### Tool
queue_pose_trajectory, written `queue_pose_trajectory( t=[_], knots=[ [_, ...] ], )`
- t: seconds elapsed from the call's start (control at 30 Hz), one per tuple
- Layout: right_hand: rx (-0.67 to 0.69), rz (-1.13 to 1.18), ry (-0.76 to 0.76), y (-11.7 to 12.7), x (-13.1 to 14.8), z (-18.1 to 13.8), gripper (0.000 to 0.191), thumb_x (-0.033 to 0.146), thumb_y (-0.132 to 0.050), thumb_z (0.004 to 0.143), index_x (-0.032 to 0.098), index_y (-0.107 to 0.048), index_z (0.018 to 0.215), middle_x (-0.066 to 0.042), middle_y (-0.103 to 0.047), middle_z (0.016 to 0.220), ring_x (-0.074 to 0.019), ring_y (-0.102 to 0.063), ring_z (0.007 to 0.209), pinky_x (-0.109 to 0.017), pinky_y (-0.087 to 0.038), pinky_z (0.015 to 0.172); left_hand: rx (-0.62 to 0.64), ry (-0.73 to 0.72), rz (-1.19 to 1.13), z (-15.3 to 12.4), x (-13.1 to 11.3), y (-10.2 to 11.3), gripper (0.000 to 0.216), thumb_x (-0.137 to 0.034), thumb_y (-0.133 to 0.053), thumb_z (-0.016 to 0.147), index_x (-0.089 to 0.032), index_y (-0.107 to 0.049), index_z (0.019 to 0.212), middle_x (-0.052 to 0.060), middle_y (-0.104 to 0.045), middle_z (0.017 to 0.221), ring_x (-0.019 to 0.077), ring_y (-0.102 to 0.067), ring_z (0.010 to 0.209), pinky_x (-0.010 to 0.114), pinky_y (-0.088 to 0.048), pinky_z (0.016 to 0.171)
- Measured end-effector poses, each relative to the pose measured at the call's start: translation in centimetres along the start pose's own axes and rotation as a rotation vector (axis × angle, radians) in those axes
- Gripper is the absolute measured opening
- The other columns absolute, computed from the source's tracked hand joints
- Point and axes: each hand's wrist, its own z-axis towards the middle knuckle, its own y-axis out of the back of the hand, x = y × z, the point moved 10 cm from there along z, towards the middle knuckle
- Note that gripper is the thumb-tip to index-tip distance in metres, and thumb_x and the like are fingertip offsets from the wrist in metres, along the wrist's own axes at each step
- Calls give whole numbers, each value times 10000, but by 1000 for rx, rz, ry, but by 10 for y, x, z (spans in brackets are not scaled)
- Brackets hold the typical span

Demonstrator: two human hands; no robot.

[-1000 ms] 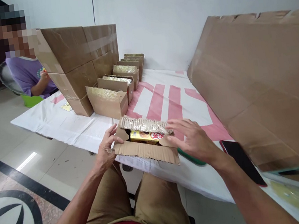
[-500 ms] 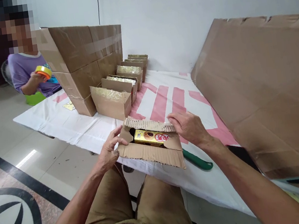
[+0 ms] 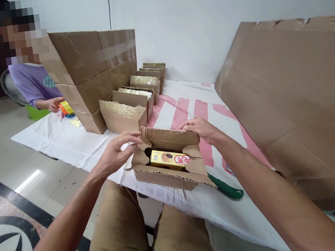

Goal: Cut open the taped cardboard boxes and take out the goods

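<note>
from the head view, the only one there is, i see an open box (image 3: 162, 178) on the near edge of the tabletop (image 3: 165, 203), right in front of the seated person's knees. its long axis runs left to right across the body, the right end angled a little nearer the lap. a yellow pack (image 3: 163, 158) lies inside along that same line, sunk below the rim, printed side up.

the far flap (image 3: 169, 136) stands up along the box's far side, and that's where both hands are. the right hand (image 3: 204, 129) has its fingers drawn in narrow on the flap's top edge, toward the right corner. the left hand (image 3: 115, 151) is looser, thumb and forefinger spread, beside the flap's left corner; whether it touches cardboard i can't tell from here.

so the pack sits between the two hands and closer to the person than either set of fingertips. of the two, the left seems nearer to the pack, by its left end; the right is the one on the flap. a green handle (image 3: 231, 191) pokes out just past the box's right end.
</note>
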Motion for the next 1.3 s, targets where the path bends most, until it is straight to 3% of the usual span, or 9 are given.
queue_pose_trajectory(
  t=[0.13,0.3,0.4,0.5,0.67,0.87,0.97,1.17,1.3],
  knots=[
    [-131,-9,-3,20,-2,-4,232,347,-572,720,181,-729,755,-70,-737,772,-186,-626,684,-296,-463,606,291,-95,186,28,-11,-51,299,-329,-672,826,-239,-791,1085,106,-697,1371,316,-636,1299,487,-492,1132],
    [-388,-151,228,45,35,-57,348,398,-504,916,194,-745,1062,-103,-771,1044,-232,-677,899,-382,-519,827,321,-141,349,27,3,-73,675,-425,-808,726,-251,-658,1361,128,-622,1459,389,-549,1365,569,-404,1182],
    [-133,-485,471,-2,57,-85,304,396,-572,930,218,-772,1075,-110,-773,1171,-290,-677,1080,-461,-490,963,304,-139,329,23,9,-73,743,-438,-810,731,-249,-604,1419,122,-631,1449,384,-531,1385,563,-369,1211],
    [130,-748,447,-37,34,-96,298,370,-561,948,231,-781,1094,-118,-720,1339,-327,-650,1190,-499,-479,967,280,-125,289,19,13,-68,794,-470,-815,733,-226,-574,1450,149,-614,1478,413,-448,1474,591,-351,1228],
    [17,-811,563,-33,55,-107,325,325,-592,954,204,-741,1216,-152,-662,1418,-334,-610,1267,-480,-450,1018,313,-138,220,8,14,-66,916,-580,-785,782,-164,-484,1540,201,-517,1584,422,-301,1583,609,-303,1271],
    [368,-990,456,-89,67,-101,246,241,-679,864,170,-745,1091,-144,-791,1059,-328,-698,1023,-448,-473,920,342,-140,220,3,18,-66,1109,-634,-848,708,-182,-382,1608,219,-427,1647,420,-275,1600,616,-265,1292],
    [327,-870,386,-83,62,-92,263,199,-674,806,172,-756,1055,-113,-795,1006,-300,-715,947,-421,-499,883,342,-136,221,4,21,-64,1197,-650,-872,664,-159,-348,1622,248,-363,1676,437,-281,1594,613,-275,1290],
    [25,-56,242,-15,55,-92,513,390,-752,782,203,-708,1258,-82,-774,1219,-271,-726,1071,-407,-570,942,329,-221,127,9,9,-63,1272,-642,-859,686,-175,-205,1673,239,-382,1665,438,-335,1569,595,-298,1287],
    [-8,51,209,0,61,-101,507,377,-847,694,210,-749,1163,-75,-792,1161,-283,-733,1062,-429,-596,936,323,-222,53,9,8,-67,1346,-648,-871,678,-193,-108,1690,236,-275,1720,452,-279,1590,617,-270,1292]
  ],
)
